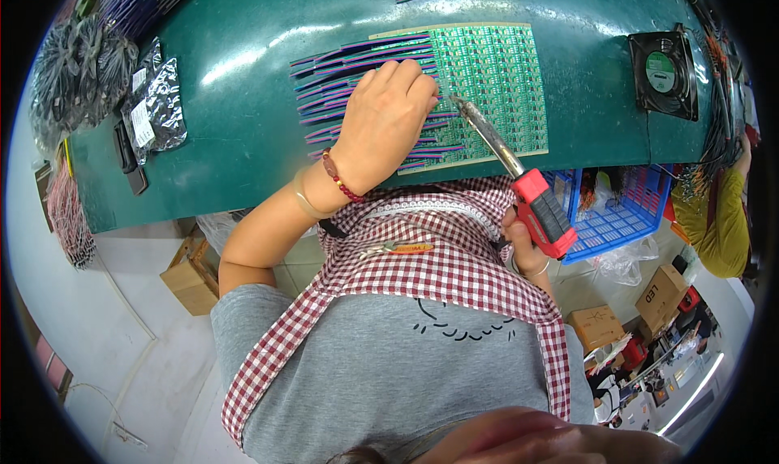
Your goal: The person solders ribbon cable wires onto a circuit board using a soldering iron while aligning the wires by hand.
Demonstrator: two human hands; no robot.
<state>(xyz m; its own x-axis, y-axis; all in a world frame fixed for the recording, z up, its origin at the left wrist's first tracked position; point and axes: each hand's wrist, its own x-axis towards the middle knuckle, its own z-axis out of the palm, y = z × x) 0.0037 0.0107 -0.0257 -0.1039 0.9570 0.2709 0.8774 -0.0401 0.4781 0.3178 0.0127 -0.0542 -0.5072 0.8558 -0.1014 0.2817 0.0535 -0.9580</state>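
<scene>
On the green table [243,50], left hand [381,123] presses wires [333,83] with bent fingers; right hand [523,245] grips a red-handled soldering iron [519,180].

Our desk, with the circuit panel at its middle

On the desk [243,50] the circuit board panel [495,66] lies before us, ribbon wires [333,83] fanning off its left edge. Our left hand [381,123] rests on those wires; our right hand [523,249], nearer our body, holds the soldering iron [507,160], tip over the panel's left part. A fan [664,73] sits right of the panel, plastic bags [158,107] far left, a basket [617,212] under the desk's right edge.
</scene>
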